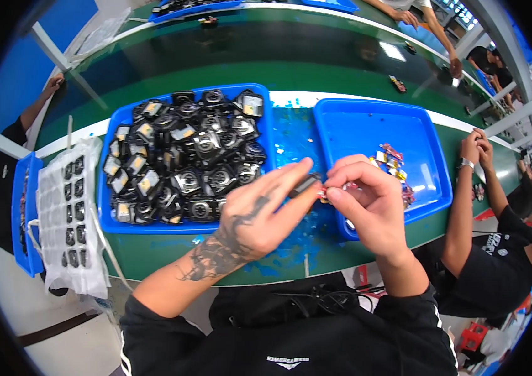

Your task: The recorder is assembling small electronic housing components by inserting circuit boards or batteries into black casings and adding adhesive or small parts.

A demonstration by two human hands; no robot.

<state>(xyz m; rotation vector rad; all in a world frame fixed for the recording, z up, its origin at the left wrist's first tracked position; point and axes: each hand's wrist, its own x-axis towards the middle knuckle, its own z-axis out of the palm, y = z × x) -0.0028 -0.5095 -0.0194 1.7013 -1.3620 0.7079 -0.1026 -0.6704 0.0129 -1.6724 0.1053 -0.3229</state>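
My left hand [256,216] is closed on a small dark rectangular piece [303,186], held between thumb and fingers. Fingertips of my right hand [369,203] pinch a tiny red-and-pink part [322,193] right against the end of that piece. Both hands meet above the gap between two blue trays. Beside my left hand stands the left blue tray [105,182], heaped with black square units with round dials or pale labels [208,145]. Behind my right hand, the right blue tray [375,108] holds a few small red, yellow and white parts [392,161], partly hidden by the hand.
A white moulded sheet with black units in its pockets [90,219] lies at the left, near another blue tray [26,213]. Across the green bench [215,53], loose parts [397,83] lie scattered. Co-workers' arms [466,166] reach in from the right and far side.
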